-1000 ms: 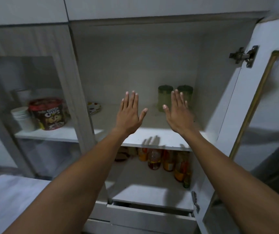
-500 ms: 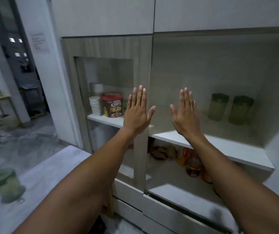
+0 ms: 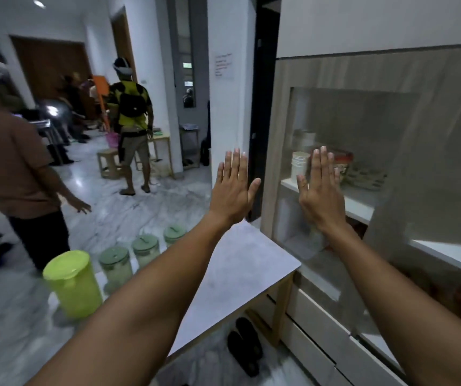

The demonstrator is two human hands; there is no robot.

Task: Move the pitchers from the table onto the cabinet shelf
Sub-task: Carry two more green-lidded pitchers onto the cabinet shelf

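Observation:
On the grey table [image 3: 240, 263] at lower left stands a lime green pitcher [image 3: 71, 282] with a lid. Behind it stand three clear pitchers with pale green lids [image 3: 116, 264], [image 3: 146, 249], [image 3: 174, 234] in a row. My left hand [image 3: 233, 189] is raised flat, fingers together, holding nothing, above the table's far end. My right hand [image 3: 321, 190] is raised the same way in front of the cabinet's glass door [image 3: 363, 151]. Both hands are well above and to the right of the pitchers. The white cabinet shelf [image 3: 446, 252] shows at right.
Behind the glass stand a stack of white cups [image 3: 299, 164] and a red tub. Two people stand on the marble floor at left, one close by [image 3: 14, 168], one farther off [image 3: 131, 121]. Dark sandals [image 3: 244, 346] lie under the table. Small wooden stools stand beyond.
My view has swung left from the open cabinet to the table and room. The pitchers on the table have come into view. Both hands stay raised and empty.

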